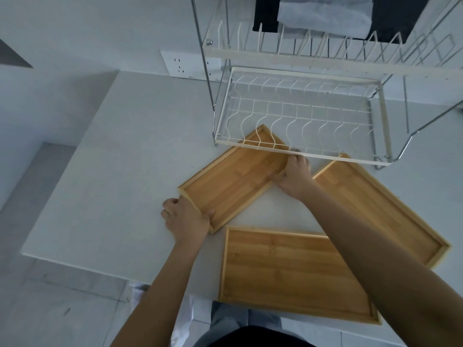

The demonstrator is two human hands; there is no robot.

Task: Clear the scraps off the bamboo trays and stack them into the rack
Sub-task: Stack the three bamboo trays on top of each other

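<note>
Three bamboo trays lie on the white table (120,151). The left tray (233,179) sits at an angle, its far corner under the front edge of the white wire rack (300,121). My left hand (186,219) grips that tray's near short end. My right hand (294,176) holds its far right edge, just below the rack's front rail. A second tray (288,271) lies near me and a third tray (380,209) lies at the right, partly hidden by my right forearm. No scraps show on the trays.
The rack has a lower wire shelf and an upper tier (325,48) with upright dividers on chrome legs. A wall socket (185,65) sits behind it. A dark and grey cloth (325,16) hangs above. The table's near edge drops to a tiled floor.
</note>
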